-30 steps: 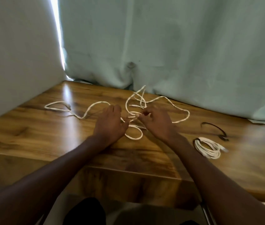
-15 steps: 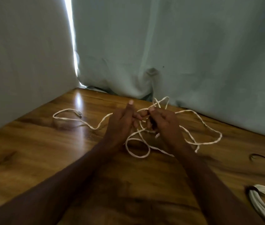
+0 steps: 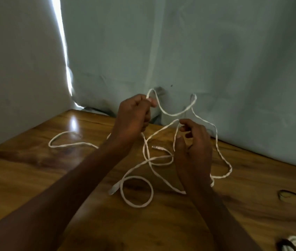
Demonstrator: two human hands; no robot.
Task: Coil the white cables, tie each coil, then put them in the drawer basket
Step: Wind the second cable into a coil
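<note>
- The left hand (image 3: 131,120), raised at centre frame, pinches a strand of the thin white cable (image 3: 169,113) between thumb and curled fingers.
- The right hand (image 3: 193,151), lower and to the right, pinches another strand at its fingertips.
- Between them the cable sags; its remaining loops lie tangled on the brown wooden table (image 3: 34,169).

Both hands have been raised off the bench, where they lay low over the tangle a second ago. The left hand (image 3: 134,115) has been lifted highest, a loop of the white cable (image 3: 170,113) pinched at its fingertips, and the right hand (image 3: 192,142) has been drawn apart from it with another strand pinched. A length of cable has been pulled up into the air between them, and the loops left lying on the bench (image 3: 34,178) have been rearranged.
</note>
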